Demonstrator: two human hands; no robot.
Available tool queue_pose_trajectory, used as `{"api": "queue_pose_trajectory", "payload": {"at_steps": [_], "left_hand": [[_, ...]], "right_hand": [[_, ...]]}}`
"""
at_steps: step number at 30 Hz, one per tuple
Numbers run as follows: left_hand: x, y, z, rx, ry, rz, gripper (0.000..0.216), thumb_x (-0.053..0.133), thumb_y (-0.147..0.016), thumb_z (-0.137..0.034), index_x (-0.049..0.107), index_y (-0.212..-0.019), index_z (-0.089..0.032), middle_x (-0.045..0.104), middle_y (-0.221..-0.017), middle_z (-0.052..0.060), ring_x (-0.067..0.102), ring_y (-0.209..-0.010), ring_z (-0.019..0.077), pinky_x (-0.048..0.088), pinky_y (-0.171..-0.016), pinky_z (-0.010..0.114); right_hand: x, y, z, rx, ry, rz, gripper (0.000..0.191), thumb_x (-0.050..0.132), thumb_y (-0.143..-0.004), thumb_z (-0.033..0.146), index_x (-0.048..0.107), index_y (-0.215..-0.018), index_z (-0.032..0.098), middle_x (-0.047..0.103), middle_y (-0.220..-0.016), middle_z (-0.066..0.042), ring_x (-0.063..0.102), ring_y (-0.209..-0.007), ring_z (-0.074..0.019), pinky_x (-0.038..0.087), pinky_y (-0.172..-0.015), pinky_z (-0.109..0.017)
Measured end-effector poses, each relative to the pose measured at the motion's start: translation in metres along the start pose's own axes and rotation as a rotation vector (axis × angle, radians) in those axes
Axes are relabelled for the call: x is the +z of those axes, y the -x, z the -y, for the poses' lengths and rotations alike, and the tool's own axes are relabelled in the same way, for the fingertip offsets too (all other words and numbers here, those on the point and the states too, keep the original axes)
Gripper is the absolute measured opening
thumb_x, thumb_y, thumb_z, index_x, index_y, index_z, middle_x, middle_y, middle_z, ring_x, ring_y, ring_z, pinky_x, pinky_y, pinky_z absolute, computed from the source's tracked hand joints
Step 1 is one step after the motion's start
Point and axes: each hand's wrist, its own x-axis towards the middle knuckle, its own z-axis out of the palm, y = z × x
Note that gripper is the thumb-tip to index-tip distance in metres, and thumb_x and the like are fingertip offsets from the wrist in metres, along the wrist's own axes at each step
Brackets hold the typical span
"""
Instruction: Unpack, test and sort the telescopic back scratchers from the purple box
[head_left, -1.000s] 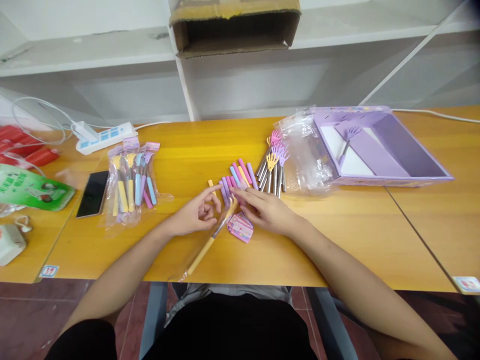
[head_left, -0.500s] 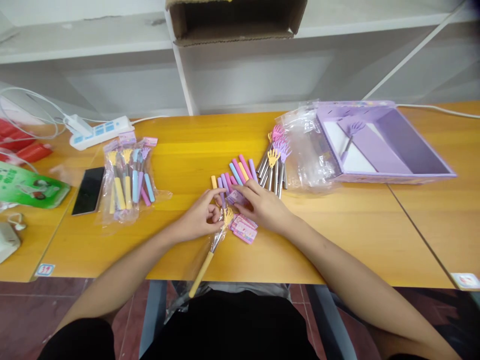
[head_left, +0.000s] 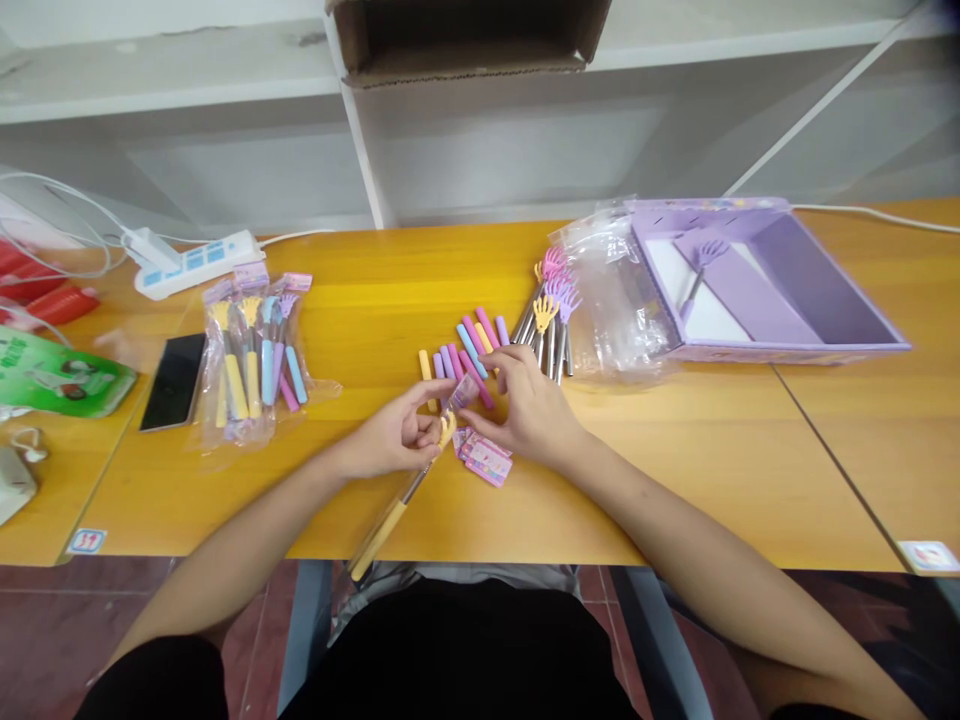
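A yellow back scratcher (head_left: 379, 540) in a clear plastic bag slants down over the table's front edge, its hand-shaped head up. My left hand (head_left: 401, 430) is closed on the bagged scratcher near that head. A small pink-purple card (head_left: 464, 390) stands at the bag's upper end, by my left fingertips. My right hand (head_left: 529, 405) is just right of this card, thumb and fingers apart; whether the thumb touches the card I cannot tell. Below lie several pink cards (head_left: 489, 462). Behind both hands are loose coloured handle sleeves (head_left: 471, 340), pink, purple, blue and yellow.
Metal-rod scratcher heads (head_left: 551, 310) lie in a heap beside clear bags (head_left: 619, 310). A purple box (head_left: 832, 300) at right holds one purple scratcher. At left are packed scratchers (head_left: 255, 360), a black phone (head_left: 174, 380), a power strip (head_left: 199, 262) and a green package (head_left: 64, 370).
The card has risen from the table to the bag's upper end. My right fingers have spread from it, and the scratcher's handle has swung a little to the left.
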Motion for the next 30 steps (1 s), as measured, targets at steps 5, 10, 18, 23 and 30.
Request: {"api": "queue_pose_trajectory", "payload": {"at_steps": [5,10,18,23,30], "left_hand": [[0.002,0.000,-0.002,-0.023,0.003,0.036,0.085,0.082,-0.090,-0.021,0.039,-0.163,-0.023,0.043,-0.077,-0.008,0.041,-0.071,0.0107,0.036,-0.066,0.025],[0.000,0.002,-0.003,-0.020,0.000,0.051,0.077,0.081,-0.091,-0.022,0.044,-0.159,-0.022,0.042,-0.076,-0.008,0.040,-0.070,0.0106,0.036,-0.065,0.024],[-0.001,0.003,-0.005,-0.021,-0.016,0.075,0.072,0.083,-0.090,-0.026,0.051,-0.153,-0.019,0.049,-0.082,-0.005,0.040,-0.068,0.0082,0.036,-0.063,0.021],[-0.003,0.002,-0.005,-0.023,-0.046,0.087,0.071,0.085,-0.089,-0.025,0.056,-0.153,-0.019,0.061,-0.090,0.001,0.047,-0.068,0.0080,0.037,-0.060,0.021],[-0.014,-0.003,-0.012,0.107,-0.046,0.016,0.062,0.084,-0.092,-0.024,0.062,-0.150,-0.021,0.068,-0.137,0.018,0.068,-0.101,0.0166,0.052,-0.080,0.025]], "right_hand": [[-0.003,-0.002,-0.004,0.011,-0.021,-0.185,0.036,0.069,-0.097,0.018,0.051,-0.127,0.026,0.060,-0.116,-0.013,0.064,-0.109,-0.0305,0.059,-0.080,-0.044],[-0.013,-0.004,-0.013,-0.037,-0.083,-0.101,0.014,0.061,-0.101,0.013,0.065,-0.104,0.026,0.057,-0.114,-0.010,0.061,-0.102,-0.0256,0.056,-0.081,-0.042],[-0.018,-0.007,-0.012,0.072,-0.468,0.076,0.006,0.069,-0.104,0.029,0.073,-0.103,0.024,0.057,-0.110,-0.008,0.061,-0.102,-0.0230,0.056,-0.087,-0.042],[-0.030,-0.010,-0.025,0.174,-0.443,0.018,0.017,0.067,-0.106,0.031,0.074,-0.094,0.023,0.059,-0.108,-0.009,0.061,-0.105,-0.0250,0.054,-0.096,-0.046],[-0.054,-0.004,-0.045,0.279,-0.531,0.373,0.029,0.074,-0.101,0.049,0.082,-0.087,0.024,0.062,-0.103,-0.008,0.062,-0.099,-0.0240,0.053,-0.090,-0.044]]}}
